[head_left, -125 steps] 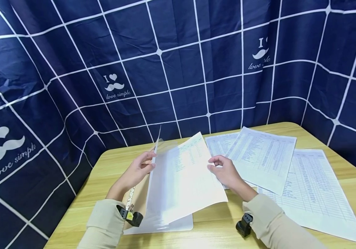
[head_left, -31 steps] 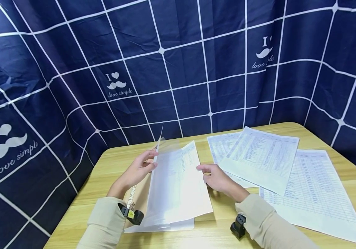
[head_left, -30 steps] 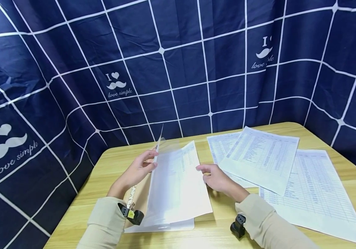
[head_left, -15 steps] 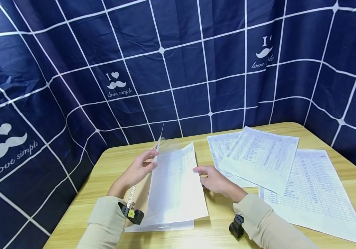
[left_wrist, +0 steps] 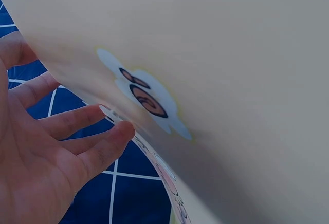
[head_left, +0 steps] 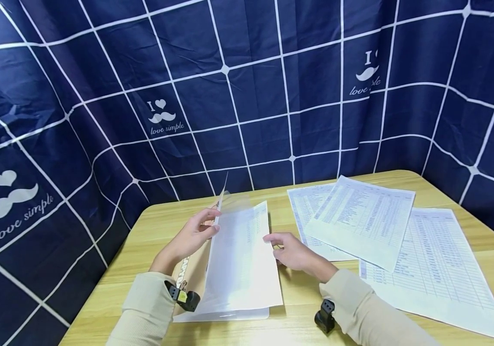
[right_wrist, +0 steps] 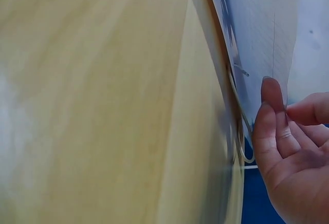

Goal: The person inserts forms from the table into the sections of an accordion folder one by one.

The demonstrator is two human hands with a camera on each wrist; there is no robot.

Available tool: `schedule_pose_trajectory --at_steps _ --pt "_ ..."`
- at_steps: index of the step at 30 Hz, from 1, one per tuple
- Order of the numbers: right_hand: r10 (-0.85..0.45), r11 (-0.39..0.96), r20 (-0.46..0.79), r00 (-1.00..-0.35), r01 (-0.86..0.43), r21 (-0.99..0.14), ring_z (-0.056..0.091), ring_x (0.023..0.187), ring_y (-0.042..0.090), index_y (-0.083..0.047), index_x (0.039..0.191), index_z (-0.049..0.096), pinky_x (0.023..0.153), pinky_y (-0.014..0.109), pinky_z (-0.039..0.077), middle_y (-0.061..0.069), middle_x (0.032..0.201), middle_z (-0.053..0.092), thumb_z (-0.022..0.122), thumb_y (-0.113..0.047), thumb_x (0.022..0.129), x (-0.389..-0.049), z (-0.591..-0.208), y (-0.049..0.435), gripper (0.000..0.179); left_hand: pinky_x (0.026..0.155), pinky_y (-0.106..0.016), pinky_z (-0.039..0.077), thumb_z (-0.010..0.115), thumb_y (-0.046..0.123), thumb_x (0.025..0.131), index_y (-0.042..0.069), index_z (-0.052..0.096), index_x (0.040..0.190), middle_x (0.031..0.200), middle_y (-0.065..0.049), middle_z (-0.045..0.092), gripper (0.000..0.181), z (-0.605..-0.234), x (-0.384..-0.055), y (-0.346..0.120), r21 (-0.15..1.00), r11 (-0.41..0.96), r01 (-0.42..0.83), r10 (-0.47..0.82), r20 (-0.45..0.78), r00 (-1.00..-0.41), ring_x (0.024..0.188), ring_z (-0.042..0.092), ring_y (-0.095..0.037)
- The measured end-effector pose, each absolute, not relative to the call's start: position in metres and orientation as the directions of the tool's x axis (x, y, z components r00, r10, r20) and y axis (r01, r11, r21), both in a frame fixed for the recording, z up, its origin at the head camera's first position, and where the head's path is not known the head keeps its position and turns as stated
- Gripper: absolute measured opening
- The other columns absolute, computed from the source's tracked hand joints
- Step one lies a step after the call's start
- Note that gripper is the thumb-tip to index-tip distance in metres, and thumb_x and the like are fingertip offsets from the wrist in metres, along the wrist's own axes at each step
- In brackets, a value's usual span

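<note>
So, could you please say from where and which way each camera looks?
Head: on the head, facing forward and down to table; shows left hand, right hand, sleeves.
Left wrist: on that wrist, facing folder cover; shows left hand.
Right wrist: on that wrist, facing table and paper; shows right hand.
Head and right wrist share table and paper.

Folder [head_left: 198,271]: tan outer side with pale lettering, lying open, its left cover raised and pinched at the edge by the left hand [head_left: 191,234]; clear plastic sleeve [head_left: 234,204] inside. White sheet [head_left: 267,274], printed in rows and columns: left part under the sleeve's clear film, right part uncovered, lower right corner lifted, right edge pinched by the right hand [head_left: 292,252].
</note>
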State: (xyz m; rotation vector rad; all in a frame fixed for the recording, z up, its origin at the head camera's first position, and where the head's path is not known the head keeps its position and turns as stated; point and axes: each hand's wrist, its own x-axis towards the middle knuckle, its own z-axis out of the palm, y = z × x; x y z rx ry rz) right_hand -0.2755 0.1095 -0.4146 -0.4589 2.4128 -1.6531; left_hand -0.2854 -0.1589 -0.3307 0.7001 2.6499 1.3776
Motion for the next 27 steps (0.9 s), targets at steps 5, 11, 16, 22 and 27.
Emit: schedule_pose_trajectory --at_steps 5,11,16,22,27 --pt "-0.358 0.33 0.017 -0.934 -0.143 -0.933 0.057 0.069 0.017 0.001 0.132 0.05 0.062 0.032 0.053 0.022 0.133 0.049 0.042 0.013 0.084 -0.275 -0.414 0.106 0.05 0.09 -0.042 0.051 0.052 0.012 0.094 0.004 0.046 0.129 0.142 -0.019 0.04 0.037 -0.33 -0.285 -0.159 0.792 0.492 0.362 0.428 0.142 -0.892 0.111 0.057 -0.036" --pt "-0.368 0.321 0.022 -0.93 -0.149 -0.935 0.056 0.065 0.016 0.0 0.135 0.046 0.058 0.03 0.051 0.023 0.133 0.048 0.042 0.013 0.084 -0.274 -0.415 0.101 0.053 0.09 -0.041 0.051 0.052 0.011 0.093 0.003 0.046 0.129 0.144 -0.019 0.038 0.037 -0.33 -0.285 -0.158 0.792 0.485 0.372 0.443 0.145 -0.885 0.114 0.055 -0.037" --pt "-0.383 0.299 0.017 -0.924 -0.141 -0.944 0.062 0.069 0.018 0.001 0.14 0.039 0.059 0.029 0.053 0.028 0.133 0.046 0.042 0.012 0.085 -0.273 -0.415 0.1 0.056 0.09 -0.041 0.051 0.052 0.012 0.093 0.005 0.047 0.13 0.145 -0.017 0.037 0.038 -0.329 -0.285 -0.157 0.788 0.496 0.364 0.433 0.138 -0.891 0.114 0.055 -0.037" --pt "-0.393 0.28 0.026 -0.919 -0.146 -0.949 0.064 0.072 0.02 0.003 0.144 0.029 0.067 0.032 0.056 0.027 0.124 0.053 0.044 0.013 0.086 -0.275 -0.416 0.097 0.061 0.091 -0.042 0.05 0.052 0.011 0.093 0.003 0.046 0.13 0.144 -0.019 0.037 0.038 -0.331 -0.287 -0.158 0.79 0.49 0.369 0.441 0.14 -0.887 0.118 0.052 -0.039" --pt "-0.395 0.27 0.0 -0.919 -0.116 -0.956 0.066 0.074 0.02 0.002 0.146 0.024 0.07 0.03 0.056 0.025 0.124 0.054 0.044 0.012 0.087 -0.276 -0.416 0.094 0.063 0.091 -0.041 0.051 0.052 0.012 0.093 0.003 0.046 0.13 0.142 -0.018 0.04 0.038 -0.331 -0.286 -0.158 0.79 0.491 0.367 0.441 0.138 -0.887 0.116 0.053 -0.038"
